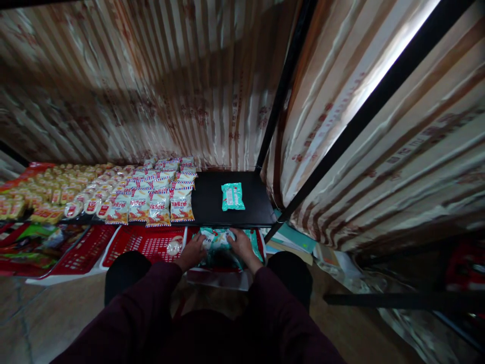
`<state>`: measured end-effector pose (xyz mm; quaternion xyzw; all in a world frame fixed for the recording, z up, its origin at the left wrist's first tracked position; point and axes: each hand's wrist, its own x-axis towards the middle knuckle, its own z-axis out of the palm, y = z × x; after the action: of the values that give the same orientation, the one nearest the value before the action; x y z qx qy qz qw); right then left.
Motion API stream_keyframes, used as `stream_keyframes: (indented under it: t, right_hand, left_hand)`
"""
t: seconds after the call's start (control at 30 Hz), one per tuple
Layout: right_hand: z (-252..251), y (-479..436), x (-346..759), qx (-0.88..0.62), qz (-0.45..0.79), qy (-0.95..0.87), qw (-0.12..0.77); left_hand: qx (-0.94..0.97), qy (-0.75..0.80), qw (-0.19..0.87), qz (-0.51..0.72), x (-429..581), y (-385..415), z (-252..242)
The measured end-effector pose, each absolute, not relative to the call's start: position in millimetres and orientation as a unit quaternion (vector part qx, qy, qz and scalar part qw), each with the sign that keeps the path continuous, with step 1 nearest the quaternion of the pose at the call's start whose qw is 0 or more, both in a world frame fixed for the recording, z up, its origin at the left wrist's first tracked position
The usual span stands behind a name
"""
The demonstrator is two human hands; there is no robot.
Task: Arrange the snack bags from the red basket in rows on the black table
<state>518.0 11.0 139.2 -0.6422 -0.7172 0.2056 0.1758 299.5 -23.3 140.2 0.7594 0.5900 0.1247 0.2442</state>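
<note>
1. The black shelf [207, 199] lies ahead of me; its lone teal packet [233, 196] is nearer my right hand [241, 243], long axis seemingly pointing away.
2. Below its edge, the red basket [261, 244] holds more teal packets [217, 241], between and under my fingers.
3. My left hand [192, 251] and right are apart, fingers part-curled on those; whether either grips one, I cannot tell.

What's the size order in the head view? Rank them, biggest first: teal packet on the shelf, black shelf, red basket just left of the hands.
1. Black shelf, partly covered
2. Red basket, partly hidden
3. Teal packet, clearly smallest
</note>
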Motion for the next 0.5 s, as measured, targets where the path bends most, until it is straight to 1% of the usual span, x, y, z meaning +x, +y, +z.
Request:
stream_keyframes:
  t: [0.13, 0.27, 0.37, 0.43, 0.5]
  right_hand:
    - [160, 3, 518, -0.657, 0.126, -0.735, 0.107]
    - [181, -1, 521, -0.689, 0.067, -0.714, 0.099]
    - [197, 9, 527, -0.687, 0.055, -0.709, 0.149]
    - [207, 26, 531, -0.667, 0.051, -0.709, 0.226]
    - [211, 49, 535, -0.649, 0.044, -0.697, 0.303]
  left_hand:
    - [0.794, 0.573, 0.156, 0.133, 305, -25, 152]
    - [0.821, 0.518, 0.134, 0.201, 318, -14, 170]
    - [0.792, 0.526, 0.153, 0.271, 334, 9, 182]
    - [0.755, 0.539, 0.198, 0.317, 348, 32, 185]
    - [0.693, 0.568, 0.274, 0.35, 362, 59, 184]
